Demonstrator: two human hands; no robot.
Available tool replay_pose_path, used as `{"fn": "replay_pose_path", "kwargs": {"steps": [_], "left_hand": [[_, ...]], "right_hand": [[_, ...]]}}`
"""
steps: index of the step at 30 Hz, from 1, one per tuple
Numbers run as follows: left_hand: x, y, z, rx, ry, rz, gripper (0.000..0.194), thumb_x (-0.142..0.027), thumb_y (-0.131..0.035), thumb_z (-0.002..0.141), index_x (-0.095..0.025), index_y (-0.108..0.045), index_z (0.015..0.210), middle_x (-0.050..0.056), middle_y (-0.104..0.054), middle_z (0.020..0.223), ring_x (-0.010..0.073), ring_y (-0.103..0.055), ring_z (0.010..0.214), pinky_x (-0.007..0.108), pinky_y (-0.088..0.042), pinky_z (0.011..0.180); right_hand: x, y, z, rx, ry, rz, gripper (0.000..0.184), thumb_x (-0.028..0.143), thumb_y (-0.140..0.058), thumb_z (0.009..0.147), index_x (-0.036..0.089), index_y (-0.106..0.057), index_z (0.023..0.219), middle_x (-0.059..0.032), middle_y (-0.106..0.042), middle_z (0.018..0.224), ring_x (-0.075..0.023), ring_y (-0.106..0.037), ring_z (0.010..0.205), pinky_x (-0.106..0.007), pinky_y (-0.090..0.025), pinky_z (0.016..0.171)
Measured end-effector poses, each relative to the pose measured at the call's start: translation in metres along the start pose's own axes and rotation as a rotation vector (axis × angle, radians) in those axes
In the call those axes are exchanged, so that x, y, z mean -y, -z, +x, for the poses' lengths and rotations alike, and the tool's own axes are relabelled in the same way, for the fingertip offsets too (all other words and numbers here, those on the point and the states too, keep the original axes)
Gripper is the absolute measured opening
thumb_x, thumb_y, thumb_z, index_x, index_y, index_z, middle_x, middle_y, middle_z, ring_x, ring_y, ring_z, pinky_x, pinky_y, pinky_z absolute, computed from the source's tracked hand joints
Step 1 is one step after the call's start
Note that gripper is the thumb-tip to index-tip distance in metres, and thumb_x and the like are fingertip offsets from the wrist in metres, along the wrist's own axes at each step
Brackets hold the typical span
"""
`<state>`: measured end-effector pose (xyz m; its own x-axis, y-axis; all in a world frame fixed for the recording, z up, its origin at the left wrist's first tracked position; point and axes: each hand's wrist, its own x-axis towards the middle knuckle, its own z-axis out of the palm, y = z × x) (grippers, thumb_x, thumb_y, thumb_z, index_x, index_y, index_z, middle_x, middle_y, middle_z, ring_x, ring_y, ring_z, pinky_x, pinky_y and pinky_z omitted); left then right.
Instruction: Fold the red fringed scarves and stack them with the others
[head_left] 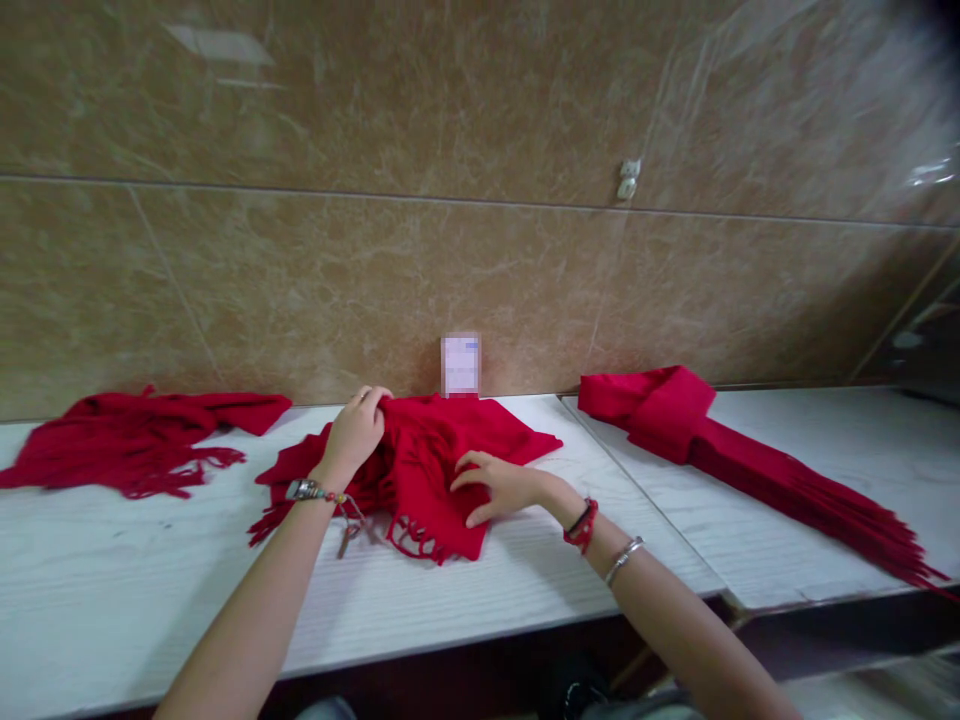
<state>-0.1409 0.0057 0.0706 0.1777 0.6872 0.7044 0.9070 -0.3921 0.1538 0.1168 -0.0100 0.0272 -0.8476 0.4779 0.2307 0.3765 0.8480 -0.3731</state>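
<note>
Left hand (356, 432) pinches the central one of three scarves (450, 430) at ten o'clock, right hand (501, 483) spread at four.

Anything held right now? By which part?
The left hand appears to hold the middle fringed red scarf by its bunched far edge, left of centre. The right hand is open over the scarf, with no grip visible.

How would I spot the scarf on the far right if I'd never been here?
Along the brown marbled wall runs a white wood-grain countertop; follow it right, past the seam. There lies the red scarf, folded into a neat band whose fringe trails rightward, away from the wall. The left scarf and middle scarf lie bunched instead.
</note>
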Motion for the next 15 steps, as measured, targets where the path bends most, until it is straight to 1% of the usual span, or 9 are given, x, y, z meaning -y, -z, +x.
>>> {"fn": "replay_pose_path", "kwargs": {"steps": [1,3,4,6,7,9,12,13,15], "left_hand": [[0.003,-0.001,0.0,0.026,-0.051,-0.025,0.032,-0.007,-0.031,0.071,-0.016,-0.056,0.089,0.009,-0.059,0.093,0.0202,-0.056,0.09,0.031,-0.043,0.082],[0.008,-0.002,-0.001,0.11,-0.125,-0.087,0.031,-0.006,-0.03,0.068,-0.018,-0.055,0.079,0.006,-0.059,0.086,0.0183,-0.056,0.085,0.03,-0.043,0.08],[0.009,-0.003,-0.002,0.153,-0.144,-0.118,0.028,-0.007,-0.03,0.068,-0.019,-0.054,0.074,0.005,-0.058,0.08,0.0175,-0.056,0.079,0.029,-0.043,0.077],[0.009,-0.002,-0.002,0.21,-0.157,-0.16,0.022,-0.011,-0.031,0.07,-0.02,-0.049,0.064,0.002,-0.055,0.069,0.0163,-0.053,0.067,0.028,-0.043,0.068],[0.009,-0.002,-0.002,0.217,-0.154,-0.173,0.02,-0.014,-0.031,0.071,-0.021,-0.047,0.061,0.001,-0.054,0.066,0.0159,-0.052,0.064,0.028,-0.042,0.066],[0.007,0.001,-0.002,0.188,-0.126,-0.197,0.019,-0.017,-0.032,0.072,-0.021,-0.044,0.059,0.0,-0.052,0.062,0.0155,-0.05,0.061,0.027,-0.041,0.063],[0.005,0.005,0.0,0.075,0.004,-0.245,0.02,-0.021,-0.032,0.075,-0.02,-0.046,0.062,0.0,-0.053,0.062,0.0153,-0.051,0.061,0.027,-0.04,0.063],[0.005,0.006,0.0,0.038,0.059,-0.259,0.02,-0.022,-0.032,0.076,-0.02,-0.048,0.064,0.0,-0.053,0.062,0.0154,-0.052,0.061,0.027,-0.04,0.062],[0.003,0.007,0.001,0.0,0.14,-0.289,0.021,-0.025,-0.033,0.078,-0.019,-0.052,0.07,0.0,-0.056,0.064,0.0159,-0.053,0.063,0.026,-0.041,0.063]], "right_hand": [[0.001,-0.006,0.003,0.036,0.004,-0.02,0.039,0.04,-0.069,0.069,0.022,-0.063,0.103,-0.0077,-0.051,0.112,-0.0212,-0.048,0.105,-0.034,-0.04,0.091],[-0.002,-0.014,0.007,0.032,0.007,-0.041,0.021,0.032,-0.063,0.076,0.02,-0.066,0.093,-0.0081,-0.053,0.107,-0.0194,-0.051,0.1,-0.033,-0.042,0.09],[-0.004,-0.015,0.008,0.006,0.01,-0.035,0.014,0.027,-0.059,0.079,0.019,-0.066,0.088,-0.0077,-0.054,0.104,-0.0178,-0.052,0.096,-0.032,-0.043,0.088],[-0.009,-0.012,0.009,-0.109,0.0,-0.002,0.012,0.02,-0.053,0.081,0.018,-0.065,0.08,-0.0064,-0.056,0.096,-0.0156,-0.054,0.088,-0.03,-0.044,0.085],[-0.013,-0.008,0.009,-0.211,-0.019,0.024,0.013,0.019,-0.052,0.081,0.019,-0.064,0.078,-0.0058,-0.056,0.093,-0.0154,-0.055,0.085,-0.03,-0.044,0.083],[-0.024,0.002,0.006,-0.503,-0.103,0.09,0.012,0.021,-0.05,0.08,0.019,-0.061,0.077,-0.0051,-0.057,0.087,-0.0165,-0.055,0.083,-0.03,-0.045,0.08],[-0.048,0.016,-0.004,-0.972,-0.351,0.248,0.018,0.031,-0.044,0.079,0.019,-0.057,0.077,-0.0043,-0.058,0.078,-0.0177,-0.055,0.076,-0.031,-0.045,0.071],[-0.057,0.019,-0.008,-1.064,-0.433,0.308,0.022,0.034,-0.04,0.08,0.019,-0.056,0.078,-0.0038,-0.058,0.076,-0.0175,-0.055,0.073,-0.03,-0.045,0.067],[-0.074,0.021,-0.017,-1.116,-0.52,0.393,0.029,0.038,-0.035,0.08,0.018,-0.056,0.08,-0.0029,-0.058,0.071,-0.0167,-0.055,0.066,-0.029,-0.045,0.061]]}}
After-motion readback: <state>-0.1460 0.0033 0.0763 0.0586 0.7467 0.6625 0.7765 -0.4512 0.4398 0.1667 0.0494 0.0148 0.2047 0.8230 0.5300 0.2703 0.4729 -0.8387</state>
